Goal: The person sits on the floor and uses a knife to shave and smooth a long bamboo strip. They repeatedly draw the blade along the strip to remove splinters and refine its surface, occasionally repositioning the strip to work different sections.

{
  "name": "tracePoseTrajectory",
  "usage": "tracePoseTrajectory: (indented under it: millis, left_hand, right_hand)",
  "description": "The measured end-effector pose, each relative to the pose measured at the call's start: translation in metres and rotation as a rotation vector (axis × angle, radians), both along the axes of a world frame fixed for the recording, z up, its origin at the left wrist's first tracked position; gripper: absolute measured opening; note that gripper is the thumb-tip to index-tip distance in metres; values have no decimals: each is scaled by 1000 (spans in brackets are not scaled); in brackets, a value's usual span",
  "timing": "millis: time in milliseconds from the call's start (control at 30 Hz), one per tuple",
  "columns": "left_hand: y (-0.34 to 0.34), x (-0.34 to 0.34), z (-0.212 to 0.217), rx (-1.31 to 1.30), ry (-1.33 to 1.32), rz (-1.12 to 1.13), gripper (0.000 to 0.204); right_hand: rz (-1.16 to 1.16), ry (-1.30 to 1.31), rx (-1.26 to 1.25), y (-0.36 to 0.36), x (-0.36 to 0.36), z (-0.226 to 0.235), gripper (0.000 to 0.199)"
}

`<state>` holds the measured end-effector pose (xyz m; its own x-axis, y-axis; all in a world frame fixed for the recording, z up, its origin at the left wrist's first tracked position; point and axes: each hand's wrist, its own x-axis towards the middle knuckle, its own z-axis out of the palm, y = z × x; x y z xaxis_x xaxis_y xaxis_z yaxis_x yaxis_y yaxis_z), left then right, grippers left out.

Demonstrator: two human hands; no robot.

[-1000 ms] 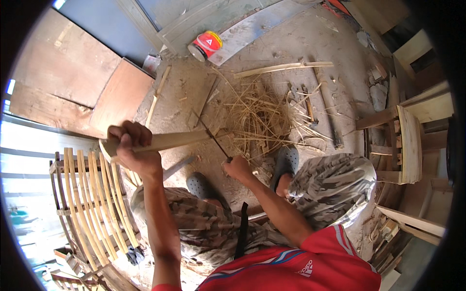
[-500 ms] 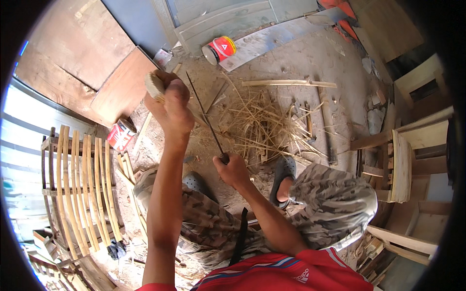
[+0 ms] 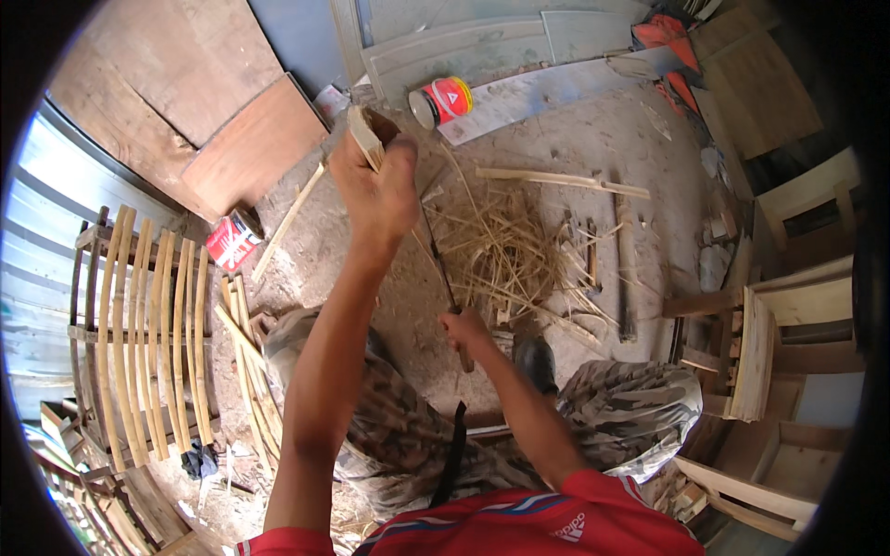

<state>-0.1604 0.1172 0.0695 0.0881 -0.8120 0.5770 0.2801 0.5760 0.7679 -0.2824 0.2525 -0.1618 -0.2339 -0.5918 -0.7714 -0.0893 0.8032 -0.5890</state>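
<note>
My left hand (image 3: 378, 190) is closed round a pale split bamboo piece (image 3: 363, 135), whose cut end sticks up above the fingers. Lower and to the right, my right hand (image 3: 468, 334) grips the wooden handle of a long knife (image 3: 441, 264). Its thin dark blade slants up and left toward my left wrist, and the tip is hidden there. A pale thin strip shows beside the blade; I cannot tell whether it joins the held piece. Beyond the knife, a heap of bamboo shavings (image 3: 505, 246) lies on the dirt floor.
A bamboo slat rack (image 3: 153, 338) stands at left, near loose bamboo strips (image 3: 248, 361) and a red-and-white can (image 3: 232, 243). Another red can (image 3: 441, 102) lies at the back beside a long board (image 3: 556, 88). Wooden frames (image 3: 756, 352) crowd the right side.
My left hand has moved right with the bamboo piece, which is now turned differently. The knife has swung so its blade reaches behind my left wrist. The whole view has shifted slightly.
</note>
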Motion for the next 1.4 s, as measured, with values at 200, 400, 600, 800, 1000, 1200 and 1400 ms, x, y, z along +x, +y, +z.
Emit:
tracePoseTrajectory:
  millis: [200,400,600,800,1000,1200,1400]
  left_hand:
    - [6,5,3,12,-26,47,13]
    - [20,-4,7,24,125,-145,14]
    - [14,7,4,94,137,-198,22]
    - [15,2,4,70,124,-177,21]
    - [11,8,5,60,135,-204,17]
    - [11,8,7,61,182,-230,18]
    - [12,11,2,72,150,-177,20]
  right_hand:
    - [85,370,-618,9,37,66,32]
    - [86,364,-431,12,0,-48,33]
    - [-99,-263,-112,-1,0,-33,38]
    - [123,169,-314,2,14,29,36]
    - [64,262,-611,4,39,42,33]
    - [121,33,-108,0,-12,-44,29]
    - [-73,-219,-219,0,9,-10,29]
